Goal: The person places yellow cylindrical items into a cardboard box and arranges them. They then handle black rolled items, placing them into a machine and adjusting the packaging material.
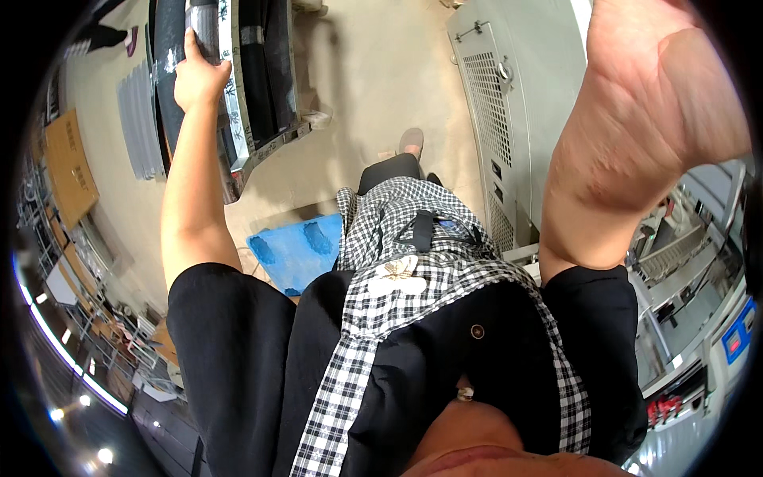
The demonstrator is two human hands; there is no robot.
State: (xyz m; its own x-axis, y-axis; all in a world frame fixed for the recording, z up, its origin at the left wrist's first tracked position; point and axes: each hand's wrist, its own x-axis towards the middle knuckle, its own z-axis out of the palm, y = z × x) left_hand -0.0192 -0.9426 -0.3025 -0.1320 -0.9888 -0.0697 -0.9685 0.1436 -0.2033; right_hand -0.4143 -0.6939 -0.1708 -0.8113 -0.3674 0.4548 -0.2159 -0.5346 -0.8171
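Roll [207,22] on the rack [280,143] at upper left could slip if my left hand [203,82], forefinger extended, grip unclear, presses unevenly; my right hand's [675,87] cut-off fingers I cannot tell.

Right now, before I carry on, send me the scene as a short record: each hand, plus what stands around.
Left hand: stretched out, index finger extended, at a grey plastic-wrapped roll; full grip hidden
Right hand: raised close to the camera, fingers cut off by the frame; whether it holds anything cannot be told
Upper left: metal rack with long dark rolls
Floor: blue plastic pallet
Upper right: grey cabinet with a perforated panel
Clothing: black-and-white checked apron
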